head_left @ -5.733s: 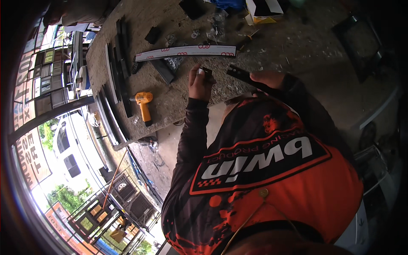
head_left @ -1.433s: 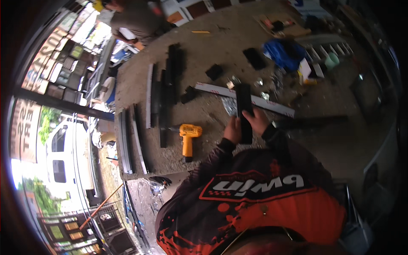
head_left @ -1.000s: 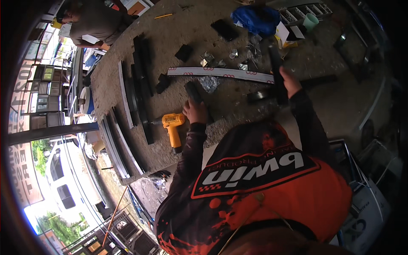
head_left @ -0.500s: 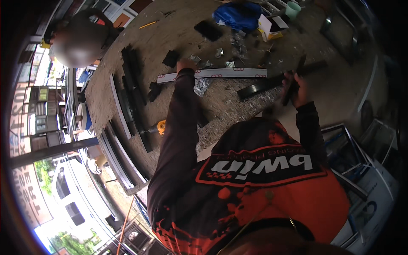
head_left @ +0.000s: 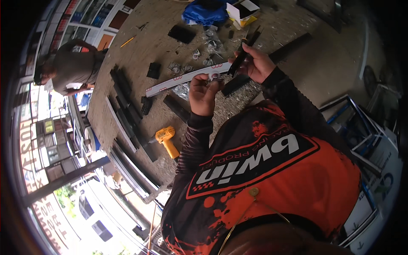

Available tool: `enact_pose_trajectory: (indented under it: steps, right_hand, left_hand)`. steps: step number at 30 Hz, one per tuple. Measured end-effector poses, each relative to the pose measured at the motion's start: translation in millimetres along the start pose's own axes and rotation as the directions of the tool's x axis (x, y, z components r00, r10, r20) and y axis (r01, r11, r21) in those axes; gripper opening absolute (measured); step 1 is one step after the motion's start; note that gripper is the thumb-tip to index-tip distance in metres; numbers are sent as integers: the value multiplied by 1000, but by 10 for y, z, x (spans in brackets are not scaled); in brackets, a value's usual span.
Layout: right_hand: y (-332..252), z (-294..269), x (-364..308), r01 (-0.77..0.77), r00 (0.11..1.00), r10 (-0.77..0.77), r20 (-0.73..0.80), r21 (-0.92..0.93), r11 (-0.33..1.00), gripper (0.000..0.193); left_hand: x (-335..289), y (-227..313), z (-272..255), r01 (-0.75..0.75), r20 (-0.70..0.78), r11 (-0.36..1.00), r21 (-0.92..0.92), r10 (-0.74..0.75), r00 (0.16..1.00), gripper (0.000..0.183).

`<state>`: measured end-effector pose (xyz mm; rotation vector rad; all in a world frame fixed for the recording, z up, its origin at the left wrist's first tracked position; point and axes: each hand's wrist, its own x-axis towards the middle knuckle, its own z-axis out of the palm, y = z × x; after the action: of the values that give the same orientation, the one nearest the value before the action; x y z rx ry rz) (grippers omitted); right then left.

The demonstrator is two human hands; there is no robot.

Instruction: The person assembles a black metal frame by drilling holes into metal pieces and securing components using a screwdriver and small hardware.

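Observation:
Pinched in the fingers of my left hand [head_left: 202, 95] is a small round white-and-metal part [head_left: 215, 76]. My right hand [head_left: 260, 63] is closed around a slim black bar [head_left: 243, 56], tilted upward; a second dark slender piece beside it cannot be made out well. Both hands are close together over a long strip with white film and red marks [head_left: 168, 83]. Below the right hand, a broad black profile [head_left: 234, 85] lies at a slant. Small metal parts in clear plastic [head_left: 180, 66] sit just beyond the strip.
A yellow cordless drill [head_left: 166, 138] lies left of my left forearm. Long dark profiles [head_left: 127, 110] are at the left, near a black block [head_left: 154, 70]. Farther off are a blue plastic bag [head_left: 204, 12] and an opened box [head_left: 243, 12]. Another person [head_left: 76, 66] stands far left.
My left hand has come back from the far side of the strip, now with the small round part. My right hand moved left with the black bar, and the drill shows fully.

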<state>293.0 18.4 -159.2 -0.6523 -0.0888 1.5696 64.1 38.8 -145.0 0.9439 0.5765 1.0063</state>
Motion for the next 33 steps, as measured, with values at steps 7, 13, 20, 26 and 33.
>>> enact_pose_trajectory:
  steps: [7, 13, 20, 26, 33]
  right_hand:
    - [-223, 161, 73, -116, 989, 128, 80, -141, 983, 22]
    - [-674, -1, 136, -159, 970, 199, 138, -258, 953, 25]
    - [-1207, -168, 307, -234, 931, 307, 196, -325, 916, 28]
    - [-1389, -180, 362, -187, 909, 293, 295, -338, 922, 32]
    - [-1493, -225, 294, -324, 898, 379, 225, -248, 913, 31]
  left_hand:
    - [168, -158, 298, -113, -58, 970, 216, 128, 990, 27]
    - [395, -388, 791, -128, -220, 958, 255, 187, 957, 24]
    - [622, -576, 1314, -33, -243, 605, 795, 368, 898, 30]
    - [720, -741, 1529, -93, -402, 812, 576, 381, 833, 26]
    - [766, -726, 1640, -127, 6, 162, 979, 595, 804, 28]
